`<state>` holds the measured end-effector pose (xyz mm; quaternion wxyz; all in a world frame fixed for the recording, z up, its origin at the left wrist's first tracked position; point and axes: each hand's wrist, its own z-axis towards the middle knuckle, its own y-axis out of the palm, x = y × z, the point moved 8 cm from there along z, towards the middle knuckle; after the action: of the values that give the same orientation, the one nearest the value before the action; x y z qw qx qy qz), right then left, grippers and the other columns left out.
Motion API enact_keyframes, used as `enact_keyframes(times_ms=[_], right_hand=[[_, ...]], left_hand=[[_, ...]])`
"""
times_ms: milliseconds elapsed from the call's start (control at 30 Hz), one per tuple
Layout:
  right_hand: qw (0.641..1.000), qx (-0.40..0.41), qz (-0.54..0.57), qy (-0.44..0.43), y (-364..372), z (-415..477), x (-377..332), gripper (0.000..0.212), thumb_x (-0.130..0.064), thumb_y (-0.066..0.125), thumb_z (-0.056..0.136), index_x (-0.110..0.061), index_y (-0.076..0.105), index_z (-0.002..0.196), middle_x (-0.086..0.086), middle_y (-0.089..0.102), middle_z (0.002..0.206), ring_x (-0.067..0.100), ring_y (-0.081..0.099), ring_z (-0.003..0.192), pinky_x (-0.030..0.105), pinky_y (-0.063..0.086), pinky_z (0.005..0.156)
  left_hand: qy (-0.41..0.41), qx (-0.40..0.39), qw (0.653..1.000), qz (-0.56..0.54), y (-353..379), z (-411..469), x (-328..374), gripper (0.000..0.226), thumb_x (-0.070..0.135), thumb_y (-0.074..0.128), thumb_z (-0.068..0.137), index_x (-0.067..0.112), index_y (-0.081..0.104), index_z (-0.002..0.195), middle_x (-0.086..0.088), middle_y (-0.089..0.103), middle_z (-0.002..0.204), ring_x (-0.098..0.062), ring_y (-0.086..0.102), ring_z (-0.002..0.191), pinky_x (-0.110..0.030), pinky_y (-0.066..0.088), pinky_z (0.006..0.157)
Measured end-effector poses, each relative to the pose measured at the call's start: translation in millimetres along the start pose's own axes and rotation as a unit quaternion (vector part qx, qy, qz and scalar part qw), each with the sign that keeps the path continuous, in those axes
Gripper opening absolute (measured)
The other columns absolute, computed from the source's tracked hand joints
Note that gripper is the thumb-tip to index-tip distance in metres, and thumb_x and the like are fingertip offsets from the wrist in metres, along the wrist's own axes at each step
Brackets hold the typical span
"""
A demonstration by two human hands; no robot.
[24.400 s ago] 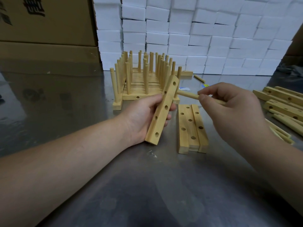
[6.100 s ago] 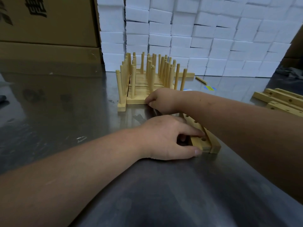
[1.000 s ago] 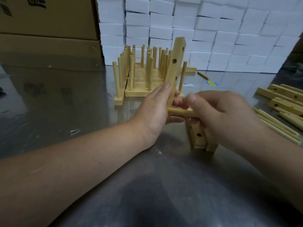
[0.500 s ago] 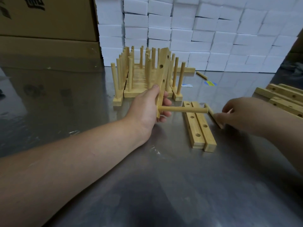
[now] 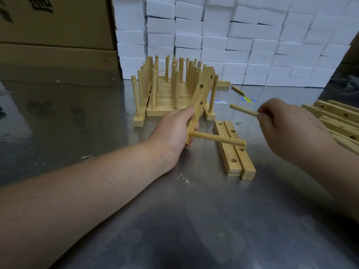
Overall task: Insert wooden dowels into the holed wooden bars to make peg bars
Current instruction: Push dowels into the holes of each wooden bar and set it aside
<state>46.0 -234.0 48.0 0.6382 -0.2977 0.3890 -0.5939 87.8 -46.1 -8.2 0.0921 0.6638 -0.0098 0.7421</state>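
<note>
Steel counter (image 5: 174, 220) fills lower frame. White foam blocks (image 5: 233, 35) stacked across top, cardboard boxes (image 5: 54, 26) upper left. Finished peg bars (image 5: 171, 90) clustered at centre, before blocks. Left hand (image 5: 174, 129), centre, fingers wrapped round tilted holed bar (image 5: 202, 94); seated dowel (image 5: 217, 138) juts right from bar's lower end. Two unfilled bars (image 5: 235, 152) lie flat just right. Right hand (image 5: 287, 129), centre right, pinches loose dowel (image 5: 243, 110), tip toward bar, apart from it.

Steel table (image 5: 194, 220), stacked white foam blocks (image 5: 242, 35), cardboard boxes (image 5: 56, 32)
</note>
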Motion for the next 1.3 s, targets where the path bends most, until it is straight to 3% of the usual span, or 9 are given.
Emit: enact_keyframes(times_ms=[100,267,433,633,867,933,1133,1300], right_hand=[[0.994,0.048,0.095,-0.031,-16.4,-9.7,-11.7,0.022,-0.029,0.037,0.091,-0.022,0.056,0.1,-0.008,0.047,0.062,0.01,0.042,0.053,0.027,0.026,0.046],[0.976,0.037,0.176,-0.12,-18.7,-22.4,-38.8,0.031,-0.032,0.042,0.084,-0.021,0.066,0.101,-0.016,0.047,0.056,-0.006,0.047,0.059,0.022,0.03,0.048],[0.972,0.069,0.145,-0.17,-19.2,-25.6,-44.4,0.016,-0.018,0.054,0.089,-0.009,0.066,0.085,0.008,0.063,0.065,0.02,0.052,0.056,0.037,0.049,0.054],[0.973,0.067,0.144,-0.166,-18.1,-25.6,-46.2,0.034,-0.03,0.041,0.085,-0.007,0.066,0.083,0.01,0.064,0.067,0.023,0.053,0.058,0.04,0.05,0.055],[0.969,0.07,0.143,-0.189,-17.5,-31.0,-51.3,0.022,-0.025,0.05,0.086,-0.013,0.068,0.087,0.004,0.065,0.065,0.025,0.057,0.058,0.041,0.051,0.051],[0.969,0.069,0.157,-0.178,-18.2,-31.0,-50.3,0.027,-0.03,0.045,0.084,-0.015,0.068,0.088,0.003,0.066,0.065,0.025,0.058,0.058,0.04,0.051,0.051],[0.974,0.059,0.153,-0.154,-13.3,-28.3,-45.3,0.032,-0.034,0.041,0.084,-0.013,0.066,0.085,0.001,0.061,0.056,0.009,0.05,0.05,0.035,0.048,0.045],[0.976,0.05,0.162,-0.134,-10.9,-26.4,-42.5,0.032,-0.035,0.041,0.083,-0.015,0.067,0.086,0.002,0.062,0.058,0.007,0.051,0.051,0.037,0.049,0.048]], left_hand=[[0.014,-0.018,1.0,0.002,2.1,0.2,1.3,0.031,0.019,0.037,0.098,0.013,0.058,0.076,0.001,0.048,0.052,-0.014,0.04,0.047,-0.025,0.033,0.046],[0.029,-0.054,0.998,-0.005,7.7,-1.4,2.8,0.034,0.018,0.036,0.098,0.036,0.064,0.091,0.006,0.048,0.051,-0.005,0.045,0.045,-0.019,0.035,0.042],[0.034,-0.066,0.997,0.015,10.0,-1.9,1.5,0.031,0.02,0.039,0.098,0.041,0.061,0.104,0.01,0.051,0.055,-0.003,0.051,0.053,-0.019,0.037,0.046],[0.034,-0.07,0.997,0.028,10.7,-2.5,0.0,0.029,0.022,0.04,0.097,0.042,0.061,0.103,0.011,0.054,0.056,-0.005,0.052,0.056,-0.021,0.038,0.046],[0.029,-0.068,0.997,0.012,9.7,-2.1,1.4,0.03,0.02,0.039,0.098,0.038,0.061,0.106,0.008,0.052,0.056,-0.004,0.052,0.053,-0.021,0.038,0.045],[0.029,-0.069,0.997,0.009,9.7,-1.8,1.4,0.03,0.019,0.039,0.098,0.038,0.061,0.106,0.006,0.052,0.058,-0.005,0.051,0.053,-0.021,0.037,0.045],[0.024,-0.062,0.998,0.015,8.3,-1.7,0.2,0.03,0.02,0.04,0.097,0.036,0.062,0.11,0.004,0.055,0.064,-0.008,0.053,0.06,-0.023,0.038,0.047],[0.029,-0.065,0.997,0.018,8.6,-2.6,1.4,0.029,0.02,0.04,0.097,0.04,0.061,0.102,0.007,0.056,0.058,-0.006,0.053,0.056,-0.022,0.038,0.046]])
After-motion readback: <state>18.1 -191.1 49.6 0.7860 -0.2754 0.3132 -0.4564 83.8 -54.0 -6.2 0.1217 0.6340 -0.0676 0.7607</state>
